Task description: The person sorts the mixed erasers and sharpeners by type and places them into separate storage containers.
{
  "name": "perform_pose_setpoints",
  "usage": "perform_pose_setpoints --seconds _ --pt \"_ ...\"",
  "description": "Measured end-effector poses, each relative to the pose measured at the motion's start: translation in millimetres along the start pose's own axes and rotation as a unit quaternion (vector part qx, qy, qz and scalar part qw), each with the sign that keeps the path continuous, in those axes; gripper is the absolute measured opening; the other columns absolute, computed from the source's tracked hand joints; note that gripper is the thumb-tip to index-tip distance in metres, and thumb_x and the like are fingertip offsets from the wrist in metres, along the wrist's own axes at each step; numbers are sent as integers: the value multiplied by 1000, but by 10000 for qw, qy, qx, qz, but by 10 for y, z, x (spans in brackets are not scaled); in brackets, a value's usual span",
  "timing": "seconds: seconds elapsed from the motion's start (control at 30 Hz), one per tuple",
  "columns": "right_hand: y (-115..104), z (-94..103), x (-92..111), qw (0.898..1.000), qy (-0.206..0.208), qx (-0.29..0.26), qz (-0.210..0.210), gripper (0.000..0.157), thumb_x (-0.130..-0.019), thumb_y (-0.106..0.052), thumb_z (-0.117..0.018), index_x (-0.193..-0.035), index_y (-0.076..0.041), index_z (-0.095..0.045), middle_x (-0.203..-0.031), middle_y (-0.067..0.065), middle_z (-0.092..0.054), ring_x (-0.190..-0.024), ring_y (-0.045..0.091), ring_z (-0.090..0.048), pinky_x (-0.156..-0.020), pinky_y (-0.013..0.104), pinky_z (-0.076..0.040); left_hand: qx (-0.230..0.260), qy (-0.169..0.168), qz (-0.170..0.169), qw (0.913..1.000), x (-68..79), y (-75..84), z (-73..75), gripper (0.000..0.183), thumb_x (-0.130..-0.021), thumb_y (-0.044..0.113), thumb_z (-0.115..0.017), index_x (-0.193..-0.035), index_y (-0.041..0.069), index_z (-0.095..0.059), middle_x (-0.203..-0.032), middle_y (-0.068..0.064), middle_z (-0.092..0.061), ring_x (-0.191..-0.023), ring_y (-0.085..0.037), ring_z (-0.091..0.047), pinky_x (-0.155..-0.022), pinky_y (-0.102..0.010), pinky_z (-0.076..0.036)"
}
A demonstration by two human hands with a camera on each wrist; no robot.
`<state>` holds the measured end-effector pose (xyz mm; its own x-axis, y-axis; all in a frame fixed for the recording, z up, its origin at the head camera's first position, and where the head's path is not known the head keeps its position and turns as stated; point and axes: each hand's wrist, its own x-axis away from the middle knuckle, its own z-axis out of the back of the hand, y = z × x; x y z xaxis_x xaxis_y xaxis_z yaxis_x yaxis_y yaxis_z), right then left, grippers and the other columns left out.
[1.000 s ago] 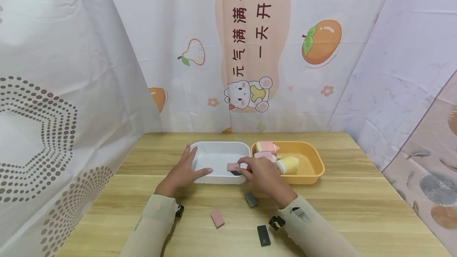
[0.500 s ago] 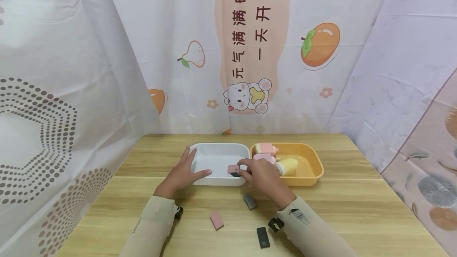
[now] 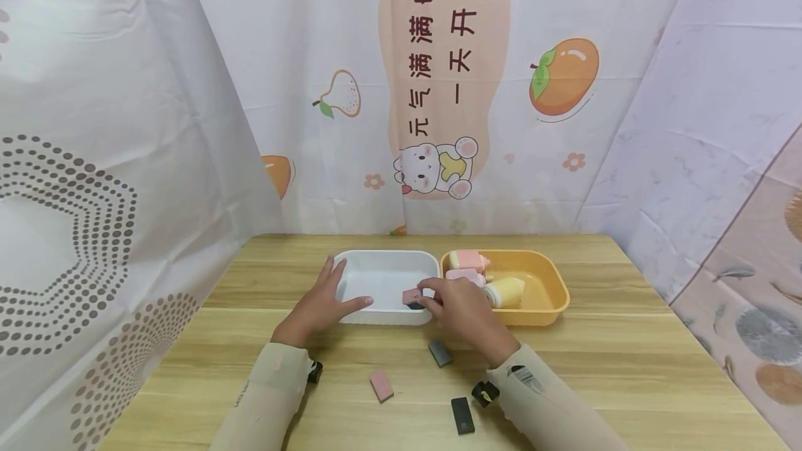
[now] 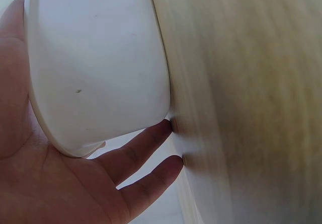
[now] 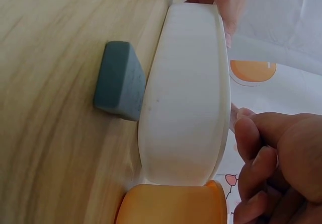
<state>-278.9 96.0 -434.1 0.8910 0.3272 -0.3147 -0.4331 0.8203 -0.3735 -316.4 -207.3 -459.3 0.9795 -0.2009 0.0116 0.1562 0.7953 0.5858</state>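
Between thumb and forefinger, my right hand [image 3: 460, 308] pinches a pink eraser [image 3: 410, 296] over the right end of the white bin [image 3: 386, 317]. Just below it a dark piece shows inside the bin. In the right wrist view only a sliver of the held eraser appears past the bin's rim, and the other fingers are curled in. My left hand [image 3: 319, 303] rests against the bin's left front corner, thumb along the front rim. Its spread, fairly straight fingers [image 4: 146, 183] reach down the outside of the bin to the table in the left wrist view.
A grey eraser [image 5: 119, 80] lies in front of the white bin. Nearer on the table lie a pink eraser [image 3: 381, 385] and a black one [image 3: 462, 415]. An orange bin [image 3: 548, 291] adjoins on the right, holding pink bottles and a yellow bottle [image 3: 505, 291].
The pink eraser in my right hand has shifted very slightly right and down over the white bin. My left hand has stayed in place at the bin's corner.
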Motion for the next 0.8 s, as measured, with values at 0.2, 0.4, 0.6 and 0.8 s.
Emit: perform_pose_setpoints --seconds 0.2,0.4,0.6,0.8 --pt "3 12 -2 10000 -35 45 -21 25 -96 -37 -75 -120 -30 -77 -61 -15 -53 -56 6 -49 -48 24 -39 -20 -9 17 10000 12 14 11 119 -82 81 -65 -168 24 -7 -175 -7 14 -158 -45 -17 -114 -72 -32" --pt "4 19 -6 10000 -70 43 -22 25 -95 -38 -75 -120 -30 -77 -61 -15 -53 -56 6 -49 -48 24 -38 -48 -18 42 10000 7 23 12 120 -82 81 -65 -169 23 -7 -175 -7 13 -158 -45 -18 -115 -71 -32" --pt "2 14 -17 9999 -1 125 -5 22 -95 -34 -76 -116 -28 -78 -63 -16 -55 -58 6 -49 -49 24 -39 -67 1 68 10000 11 39 18 120 -81 81 -65 -169 23 -7 -175 -7 13 -157 -45 -20 -114 -71 -33" --pt "7 11 -15 10000 17 12 12 20 -95 -34 -77 -114 -27 -79 -67 -16 -59 -61 5 -52 -52 23 -43 -68 4 81 9999 14 46 18 120 -81 81 -66 -169 22 -8 -175 -7 13 -157 -45 -20 -114 -71 -33"
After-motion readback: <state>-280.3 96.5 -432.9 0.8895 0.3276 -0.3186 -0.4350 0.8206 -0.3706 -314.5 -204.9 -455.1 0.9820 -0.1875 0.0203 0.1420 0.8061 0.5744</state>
